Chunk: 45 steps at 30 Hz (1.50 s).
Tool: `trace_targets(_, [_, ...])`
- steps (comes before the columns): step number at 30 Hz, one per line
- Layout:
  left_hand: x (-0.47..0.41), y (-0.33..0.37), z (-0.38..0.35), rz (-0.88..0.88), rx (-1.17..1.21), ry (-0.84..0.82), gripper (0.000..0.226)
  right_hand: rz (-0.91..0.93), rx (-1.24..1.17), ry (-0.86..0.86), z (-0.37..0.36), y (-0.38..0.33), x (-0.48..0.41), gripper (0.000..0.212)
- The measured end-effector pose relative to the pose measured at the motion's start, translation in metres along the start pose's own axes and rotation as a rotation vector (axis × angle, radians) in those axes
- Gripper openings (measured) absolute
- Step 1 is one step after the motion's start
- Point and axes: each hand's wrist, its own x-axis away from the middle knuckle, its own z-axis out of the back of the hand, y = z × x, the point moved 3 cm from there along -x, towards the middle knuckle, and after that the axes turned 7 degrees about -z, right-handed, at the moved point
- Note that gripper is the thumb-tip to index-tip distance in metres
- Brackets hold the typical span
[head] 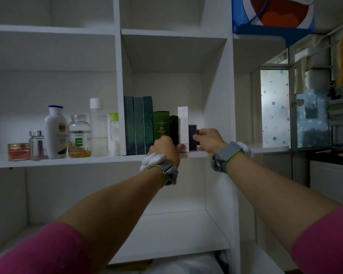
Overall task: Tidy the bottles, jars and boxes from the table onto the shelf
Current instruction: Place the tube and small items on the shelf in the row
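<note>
A white shelf [87, 160] fills the wall in front of you, dim and cool-lit. Your right hand [209, 139] curls round a small dark box [200, 132], holding it upright on the shelf board, against the purple box [192, 138] at the end of the row. Your left hand [163, 148] sits knuckles-up before the green box [161, 123] and the black box [174, 127], one digit reaching the foot of the tall white box [183, 123]; whether it grips anything, you cannot tell. Left of that hand stand three teal boxes [138, 125], then bottles and jars [79, 135].
</note>
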Motion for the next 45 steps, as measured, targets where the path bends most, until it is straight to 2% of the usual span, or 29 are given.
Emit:
trace_targets(3, [-0.002, -0.002, -0.004, 0.003, 0.000, 0.001, 0.042, -0.010, 0.020, -0.011, -0.001, 0.001, -0.001, 0.013])
trace_targets(12, [-0.004, -0.005, -0.007, -0.008, 0.002, -0.010, 0.043, 0.009, 0.071, -0.004, -0.003, 0.013, -0.016, 0.027])
trace_targets(20, [-0.001, -0.006, -0.004, -0.017, -0.017, -0.021, 0.046, 0.007, 0.111, 0.020, -0.005, 0.020, -0.028, 0.022])
trace_targets(24, [0.000, -0.006, -0.002, -0.037, -0.011, -0.055, 0.046, -0.001, 0.070, 0.062, -0.002, 0.018, -0.019, 0.027])
trace_targets(26, [0.001, -0.006, -0.001, -0.047, 0.022, -0.075, 0.048, -0.009, 0.044, 0.080, 0.000, 0.014, -0.009, 0.017])
trace_targets(29, [0.003, -0.005, 0.005, -0.060, 0.031, -0.071, 0.050, 0.004, 0.045, 0.114, 0.003, 0.004, 0.007, 0.039])
trace_targets(32, [0.008, -0.004, 0.017, -0.071, 0.022, -0.056, 0.053, 0.010, 0.029, 0.173, 0.006, -0.005, 0.025, 0.027])
trace_targets(37, [0.017, -0.012, 0.036, -0.078, 0.074, -0.034, 0.055, 0.018, 0.071, 0.276, 0.010, -0.012, 0.046, 0.035])
trace_targets(45, [0.046, -0.037, 0.076, -0.061, 0.126, -0.023, 0.059, 0.018, 0.125, 0.244, -0.006, -0.026, 0.091, 0.029])
